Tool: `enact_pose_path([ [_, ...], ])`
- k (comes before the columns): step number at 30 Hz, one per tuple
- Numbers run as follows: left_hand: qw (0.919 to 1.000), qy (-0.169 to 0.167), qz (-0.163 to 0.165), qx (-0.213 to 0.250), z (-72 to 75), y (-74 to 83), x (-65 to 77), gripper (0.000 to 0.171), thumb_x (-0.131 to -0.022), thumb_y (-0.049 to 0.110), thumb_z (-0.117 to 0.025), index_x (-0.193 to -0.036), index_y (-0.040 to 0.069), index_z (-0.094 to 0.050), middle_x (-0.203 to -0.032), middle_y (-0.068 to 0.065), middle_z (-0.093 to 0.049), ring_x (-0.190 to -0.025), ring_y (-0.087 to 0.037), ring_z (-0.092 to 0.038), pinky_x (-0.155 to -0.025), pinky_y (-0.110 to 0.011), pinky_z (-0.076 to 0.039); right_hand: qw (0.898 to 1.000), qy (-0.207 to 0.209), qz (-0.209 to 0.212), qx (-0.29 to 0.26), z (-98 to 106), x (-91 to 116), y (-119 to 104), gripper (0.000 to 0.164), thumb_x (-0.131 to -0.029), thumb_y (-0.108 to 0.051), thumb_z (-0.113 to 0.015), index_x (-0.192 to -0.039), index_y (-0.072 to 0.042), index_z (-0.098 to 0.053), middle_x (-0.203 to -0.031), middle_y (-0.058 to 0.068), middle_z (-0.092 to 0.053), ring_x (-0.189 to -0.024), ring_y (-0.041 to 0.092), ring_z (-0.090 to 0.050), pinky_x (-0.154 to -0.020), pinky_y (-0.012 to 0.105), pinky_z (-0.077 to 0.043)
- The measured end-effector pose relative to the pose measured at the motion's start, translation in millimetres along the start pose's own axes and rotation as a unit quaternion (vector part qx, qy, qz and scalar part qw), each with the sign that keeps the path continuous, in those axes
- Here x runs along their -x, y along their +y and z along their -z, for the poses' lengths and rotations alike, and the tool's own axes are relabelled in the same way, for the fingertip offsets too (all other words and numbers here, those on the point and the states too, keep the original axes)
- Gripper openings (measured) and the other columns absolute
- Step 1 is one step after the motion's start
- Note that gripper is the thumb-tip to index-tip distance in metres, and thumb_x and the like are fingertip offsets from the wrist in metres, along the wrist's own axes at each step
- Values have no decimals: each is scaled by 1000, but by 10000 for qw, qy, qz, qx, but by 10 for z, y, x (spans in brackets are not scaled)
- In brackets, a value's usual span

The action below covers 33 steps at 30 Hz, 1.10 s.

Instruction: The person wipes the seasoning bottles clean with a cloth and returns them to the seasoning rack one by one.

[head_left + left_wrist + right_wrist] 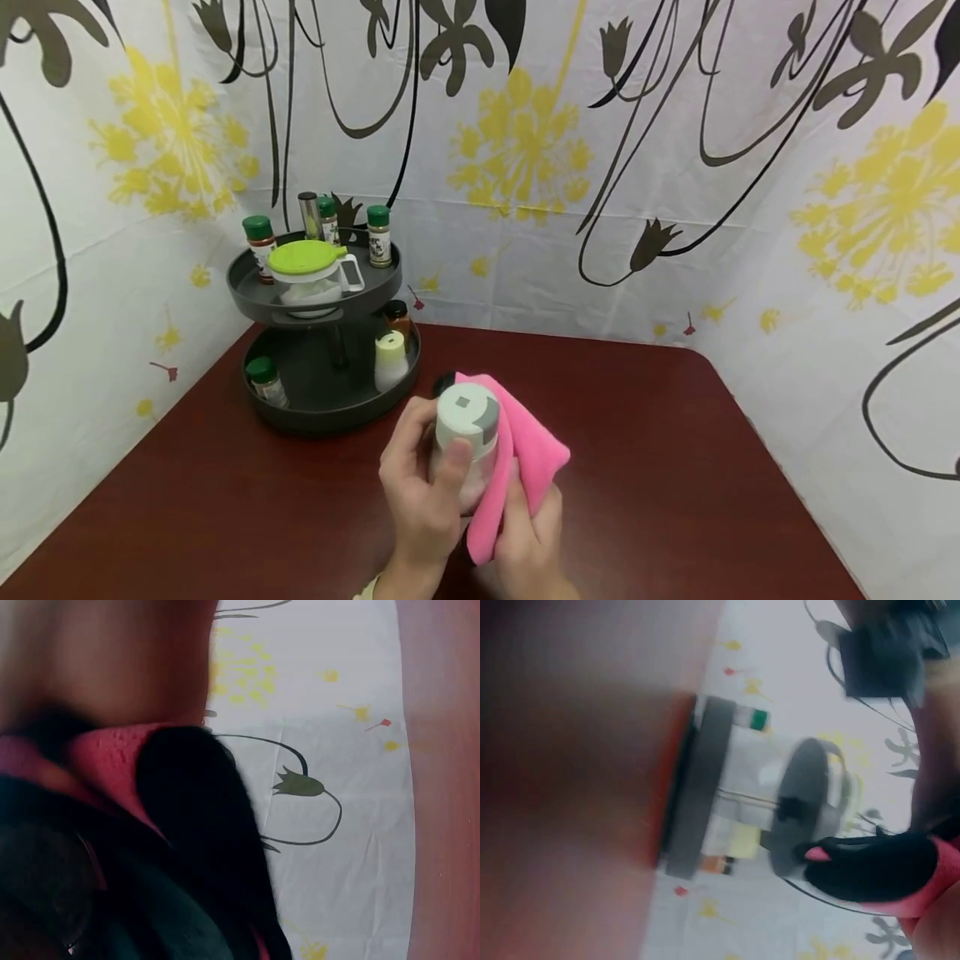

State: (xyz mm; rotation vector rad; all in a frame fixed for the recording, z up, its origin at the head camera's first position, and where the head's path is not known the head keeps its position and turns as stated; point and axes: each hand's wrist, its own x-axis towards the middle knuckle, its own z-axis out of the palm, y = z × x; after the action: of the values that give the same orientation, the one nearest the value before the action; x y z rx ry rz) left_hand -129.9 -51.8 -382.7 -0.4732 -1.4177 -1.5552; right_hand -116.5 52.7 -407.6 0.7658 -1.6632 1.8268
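Note:
In the head view, my left hand [420, 500] grips a small container [463, 421] with a pale grey-and-white lid, thumb across its front. The container tilts toward me above the table. My right hand [528, 537] holds a pink cloth [532, 446] with a black underside, pressed along the container's right side. A black end of the cloth shows behind the lid. In the left wrist view the cloth [116, 754] fills the lower left, dark and blurred. The right wrist view catches the folded cloth [877, 874] at its lower right edge.
A dark two-tier round rack [322, 421] stands at the back left of the red-brown table [660, 467]. Its upper tier bears green-capped spice jars [379, 237] and a green-lidded pot [307, 271]. Below are a yellow-capped bottle [390, 362] and other jars. Patterned fabric [517, 275] surrounds the table.

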Motion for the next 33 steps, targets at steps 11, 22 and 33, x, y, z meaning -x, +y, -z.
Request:
enact_pose_path([
  [11, 9999, -103, -61, -70, -41, 29, 80, 27, -93, 8, -71, -119, 4, -74, -91, -11, -65, -85, -16, -63, -78, -26, -57, 9997, 227, 22, 92, 28, -74, -126, 36, -107, 11, -32, -103, 4, -66, -75, 11, -66, -74, 1, -64, -67, 25, -57],
  [22, 9999, -117, 71, -67, -58, -36, 11, 32, -91, 2, -72, -123, 6, -75, -91, -10, -64, -84, -15, -61, -75, -26, -54, 9999, 16, -67, -134, 65, -205, -105, 35, -110, 6, -32, -98, 5, -66, -69, 14, -64, -64, 5, -65, -58, 27, -56],
  [33, 9997, 102, -94, -177, -68, 1, -36, 26, -93, 10, -74, -119, 4, -77, -91, -11, -67, -85, -16, -63, -77, -25, -55, 9980, 108, -557, -273, -16, -47, -104, 33, -112, 2, -29, -108, 6, -61, -74, 7, -65, -69, 4, -65, -61, 28, -57],
])
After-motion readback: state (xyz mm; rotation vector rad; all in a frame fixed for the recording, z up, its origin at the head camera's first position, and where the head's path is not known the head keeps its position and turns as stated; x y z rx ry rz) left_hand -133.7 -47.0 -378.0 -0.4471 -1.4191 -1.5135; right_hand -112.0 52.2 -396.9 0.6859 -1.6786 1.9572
